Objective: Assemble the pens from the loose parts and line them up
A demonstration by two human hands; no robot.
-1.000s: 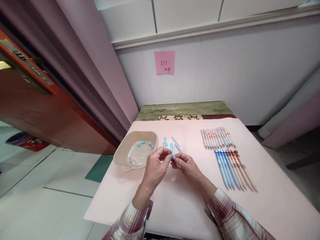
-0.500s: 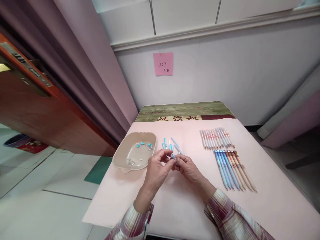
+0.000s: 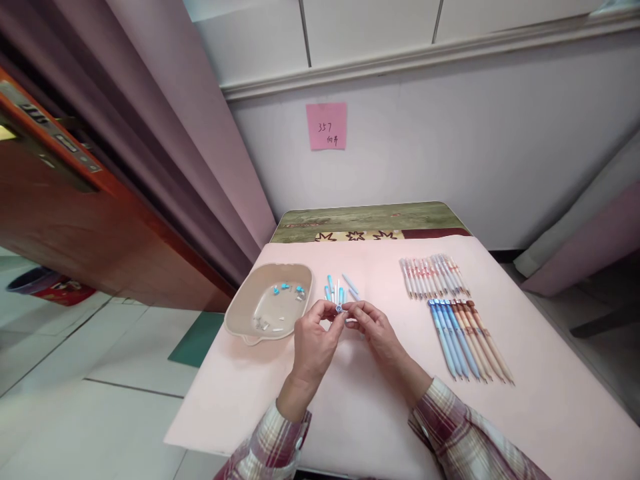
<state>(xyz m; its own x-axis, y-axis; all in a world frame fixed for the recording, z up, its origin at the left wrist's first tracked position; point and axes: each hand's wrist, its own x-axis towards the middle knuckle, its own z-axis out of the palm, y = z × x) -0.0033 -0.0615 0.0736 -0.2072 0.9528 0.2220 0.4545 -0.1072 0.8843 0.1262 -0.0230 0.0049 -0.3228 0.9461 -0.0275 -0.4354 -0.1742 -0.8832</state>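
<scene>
My left hand pinches a small blue pen part between thumb and forefinger; its round end faces up toward me. Close beside it, my right hand has its fingertips pressed together, and whatever they grip is hidden. The two hands' fingertips nearly meet. Just beyond them on the pink table cover lie several loose blue and white pen parts, along with light blue barrels. Part of this group is covered by my fingers.
A beige plastic basin on the left holds small blue clips and clear bits. To the right lie a row of white-and-red pens and a row of blue and tan pens. A wall stands behind the table.
The blue pen part has shifted slightly left and now shows its round end. My right fingertips have drawn a little away from it and changed their grip.
</scene>
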